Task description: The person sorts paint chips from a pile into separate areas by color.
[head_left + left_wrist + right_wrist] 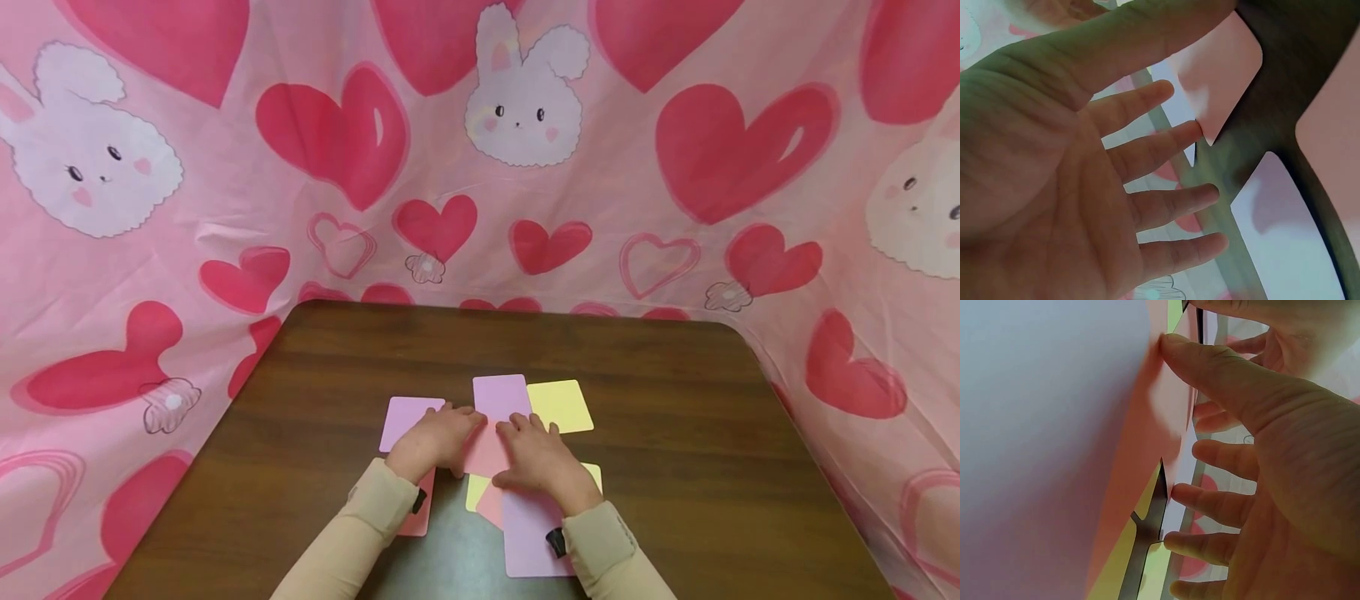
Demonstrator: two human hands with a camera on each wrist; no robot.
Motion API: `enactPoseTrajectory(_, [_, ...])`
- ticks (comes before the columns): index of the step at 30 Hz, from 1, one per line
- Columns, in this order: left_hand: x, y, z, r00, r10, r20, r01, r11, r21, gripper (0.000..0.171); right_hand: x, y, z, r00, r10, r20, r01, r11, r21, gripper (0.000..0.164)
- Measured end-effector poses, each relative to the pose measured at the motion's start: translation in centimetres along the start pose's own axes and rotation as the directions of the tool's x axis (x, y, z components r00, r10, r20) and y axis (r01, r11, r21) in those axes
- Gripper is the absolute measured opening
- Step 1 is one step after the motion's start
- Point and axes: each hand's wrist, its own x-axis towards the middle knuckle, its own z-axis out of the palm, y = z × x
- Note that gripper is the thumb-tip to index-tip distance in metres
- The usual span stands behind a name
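A square pink card [486, 450] lies in the middle of the wooden table, overlapping the lower part of a purple card [501, 392]. My left hand [437, 437] is at its left side, fingers spread and nearly straight, as the left wrist view also shows. From the right, my right hand [542, 457] reaches over the same card, thumb tip at its lower edge and straight fingers near its right side. Under my right wrist is a larger purple card [534, 537], overlapping a tilted pink card [491, 507] and a yellow card [474, 493]. The right palm and forearm hide parts of these.
Another purple card [405, 414] lies left of my left hand, and a pink card [417, 523] is partly covered by the left wrist. A yellow card [562, 407] sits at the upper right. Behind the table [675, 400] hangs pink heart-and-rabbit cloth [517, 192].
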Motion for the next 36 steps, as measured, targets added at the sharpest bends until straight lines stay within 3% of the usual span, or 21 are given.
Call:
enactPoseTrajectory(9, [0.0,-0.1,0.0,1.0,0.008,-0.016,-0.008,1.0,-0.007,0.079,0.1,-0.1,0.0,1.0,-0.002,0.002,0.002,1.0,-0.01,0.074])
enactPoseTrajectory(22, [-0.1,-0.4,0.3,0.994,0.049,-0.102,-0.045,0.998,0.039,0.08,0.3,-0.3,-0.4,1.0,0.003,-0.009,-0.003,0.999,-0.043,0.074])
enactPoseTrajectory(36, [-0.3,-1.4,0.1,0.991,0.066,-0.12,-0.067,0.998,-0.004,0.078,0.5,-0.5,-0.4,0.999,-0.024,-0.038,0.023,0.999,-0.034,0.071])
